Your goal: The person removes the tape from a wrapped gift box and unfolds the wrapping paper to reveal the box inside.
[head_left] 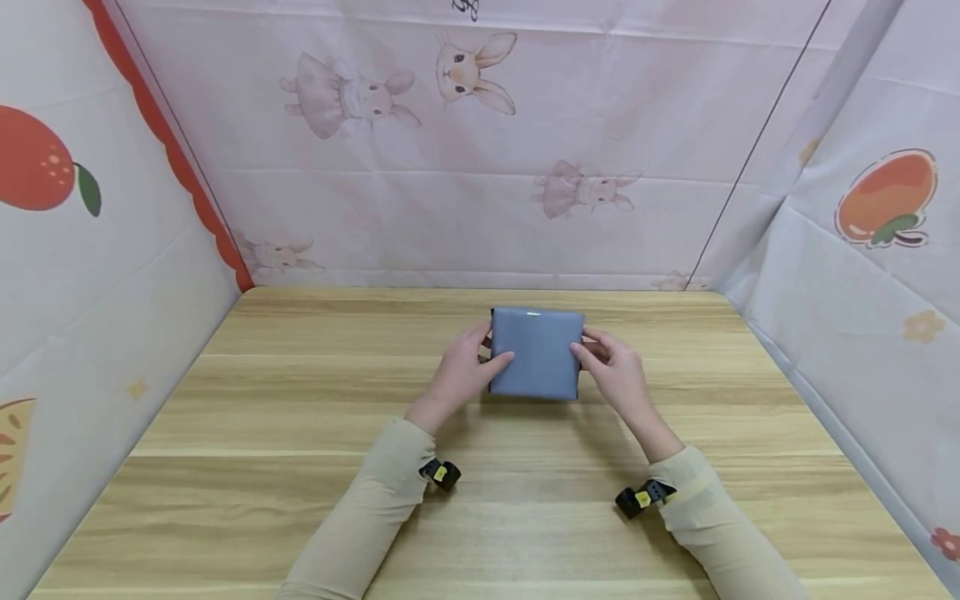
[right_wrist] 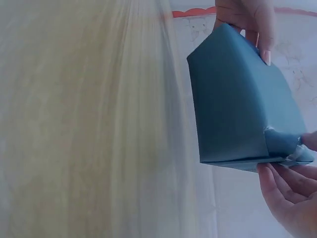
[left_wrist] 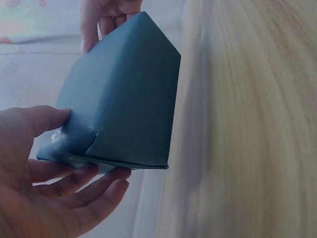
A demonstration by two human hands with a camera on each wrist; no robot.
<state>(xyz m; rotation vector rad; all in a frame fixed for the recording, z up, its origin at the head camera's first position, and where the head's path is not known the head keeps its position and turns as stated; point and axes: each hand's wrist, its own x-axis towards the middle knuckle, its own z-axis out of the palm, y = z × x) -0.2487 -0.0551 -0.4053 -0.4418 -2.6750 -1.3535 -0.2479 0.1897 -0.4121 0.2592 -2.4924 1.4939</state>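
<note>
Blue box (head_left: 536, 354): between the two hands, over the counter (head_left: 517, 533), a broad face turned toward the head camera; whether any edge touches the wood I cannot tell.
Left hand (head_left: 463, 367): grasping the box's left end, thumb on the broad face, fingers against the end.
Right hand (head_left: 618, 371): grasping the box's right end likewise, thumb at the edge of the broad face.
Creases (left_wrist: 95, 134): on the box near the left thumb, with whitish scuffing (clearest from the left wrist).
Script (head_left: 466, 8): dark curly strokes on the rabbit-print backdrop (head_left: 450, 217) beyond the box, cut off above (too partial to read).
Yellow stickers (head_left: 440, 473): on the black wrist cameras (head_left: 451, 477), nearer the person than the box; any lettering is too small to make out.
</note>
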